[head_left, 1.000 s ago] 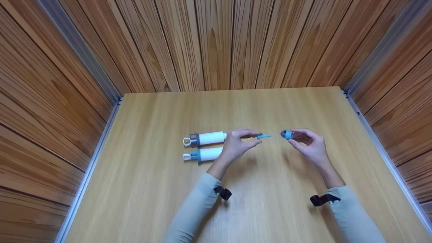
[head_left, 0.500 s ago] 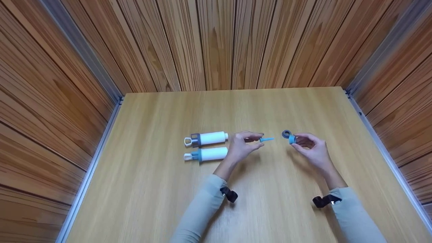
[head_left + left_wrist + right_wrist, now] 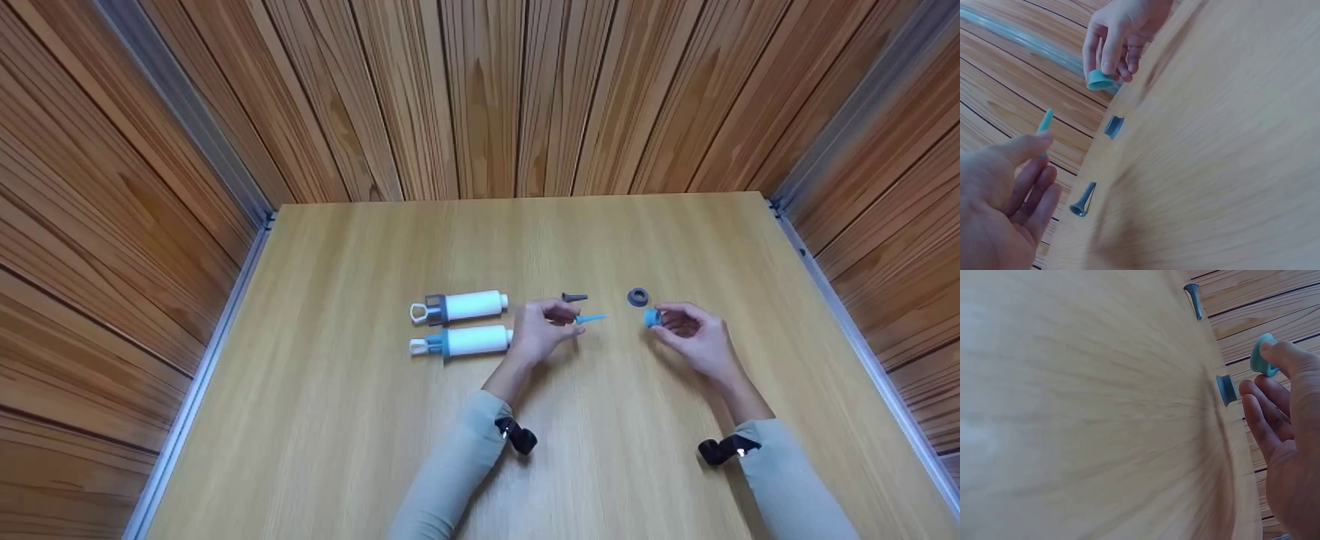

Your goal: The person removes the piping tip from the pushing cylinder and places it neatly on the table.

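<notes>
My left hand (image 3: 538, 330) pinches a light blue tapered nozzle (image 3: 591, 318) between thumb and fingers, its thin end pointing right. In my right hand (image 3: 697, 337), thumb and fingers pinch a light blue ring cap (image 3: 652, 318) above the table. A dark grey nozzle (image 3: 574, 298) lies just beyond the left hand. Beyond the right fingers, a dark grey flanged ring (image 3: 637, 297) sits on the table. Both dark pieces also show in the left wrist view, the nozzle (image 3: 1083, 200) nearer the left hand and the ring (image 3: 1113, 127) farther off.
To the left lie two white syringe-like tubes with white pull handles, one with a dark grey collar (image 3: 435, 310), the other with a blue collar (image 3: 444, 343). The wooden table (image 3: 337, 420) is bounded by plank walls (image 3: 480, 97) and metal rails (image 3: 202, 367).
Both hands have moved slightly toward the near side, the left also rightward. The light blue ring cap now appears apart from the dark ring, and the dark nozzle has come into view.
</notes>
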`<action>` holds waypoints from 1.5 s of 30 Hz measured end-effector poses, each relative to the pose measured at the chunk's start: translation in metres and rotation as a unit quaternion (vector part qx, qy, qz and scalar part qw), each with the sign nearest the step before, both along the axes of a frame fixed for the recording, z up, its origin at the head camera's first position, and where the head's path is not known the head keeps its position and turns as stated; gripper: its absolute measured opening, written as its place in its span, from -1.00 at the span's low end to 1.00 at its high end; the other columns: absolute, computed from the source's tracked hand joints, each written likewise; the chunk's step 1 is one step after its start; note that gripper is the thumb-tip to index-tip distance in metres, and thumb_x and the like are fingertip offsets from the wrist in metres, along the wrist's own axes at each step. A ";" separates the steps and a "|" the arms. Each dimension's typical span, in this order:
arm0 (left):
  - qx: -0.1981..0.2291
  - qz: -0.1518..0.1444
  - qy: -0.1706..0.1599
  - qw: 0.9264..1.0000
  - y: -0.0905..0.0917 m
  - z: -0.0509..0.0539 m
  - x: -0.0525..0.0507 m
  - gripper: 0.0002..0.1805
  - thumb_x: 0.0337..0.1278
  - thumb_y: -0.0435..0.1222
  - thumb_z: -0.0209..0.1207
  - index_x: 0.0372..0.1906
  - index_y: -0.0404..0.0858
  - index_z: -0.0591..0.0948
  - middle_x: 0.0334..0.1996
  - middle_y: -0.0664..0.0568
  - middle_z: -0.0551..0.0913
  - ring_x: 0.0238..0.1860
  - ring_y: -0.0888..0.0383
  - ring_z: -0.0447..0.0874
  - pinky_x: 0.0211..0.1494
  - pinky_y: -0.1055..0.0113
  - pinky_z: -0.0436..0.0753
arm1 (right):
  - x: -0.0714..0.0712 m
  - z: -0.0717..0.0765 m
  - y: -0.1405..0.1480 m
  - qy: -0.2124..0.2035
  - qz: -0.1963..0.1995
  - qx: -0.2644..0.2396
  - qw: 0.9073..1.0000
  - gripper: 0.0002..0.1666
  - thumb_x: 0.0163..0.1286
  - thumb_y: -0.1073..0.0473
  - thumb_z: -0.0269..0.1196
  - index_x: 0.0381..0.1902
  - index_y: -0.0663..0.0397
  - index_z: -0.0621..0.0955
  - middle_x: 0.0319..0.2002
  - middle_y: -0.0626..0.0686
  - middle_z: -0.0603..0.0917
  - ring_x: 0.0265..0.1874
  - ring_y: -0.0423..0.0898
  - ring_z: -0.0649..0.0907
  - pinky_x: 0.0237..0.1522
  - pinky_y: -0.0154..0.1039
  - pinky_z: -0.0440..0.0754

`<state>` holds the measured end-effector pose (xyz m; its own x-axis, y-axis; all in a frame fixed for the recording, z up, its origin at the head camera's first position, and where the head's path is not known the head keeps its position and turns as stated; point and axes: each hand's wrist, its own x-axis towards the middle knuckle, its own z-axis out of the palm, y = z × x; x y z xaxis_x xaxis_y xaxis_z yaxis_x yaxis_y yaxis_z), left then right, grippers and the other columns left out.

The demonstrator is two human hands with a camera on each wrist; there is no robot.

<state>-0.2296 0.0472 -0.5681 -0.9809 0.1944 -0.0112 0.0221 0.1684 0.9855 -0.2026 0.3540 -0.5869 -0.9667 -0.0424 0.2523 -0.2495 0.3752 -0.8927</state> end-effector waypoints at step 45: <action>-0.149 0.012 0.030 0.988 0.006 -0.030 0.001 -0.74 0.11 -0.47 0.64 -0.09 -0.24 0.92 -0.12 -0.02 0.97 -0.07 0.17 0.94 0.13 0.40 0.82 | 0.000 -0.005 0.006 -0.043 0.018 0.126 0.991 -0.58 0.34 0.44 0.56 0.14 0.38 0.79 -0.17 0.27 0.76 -0.32 -0.43 0.63 -0.25 -0.57 0.64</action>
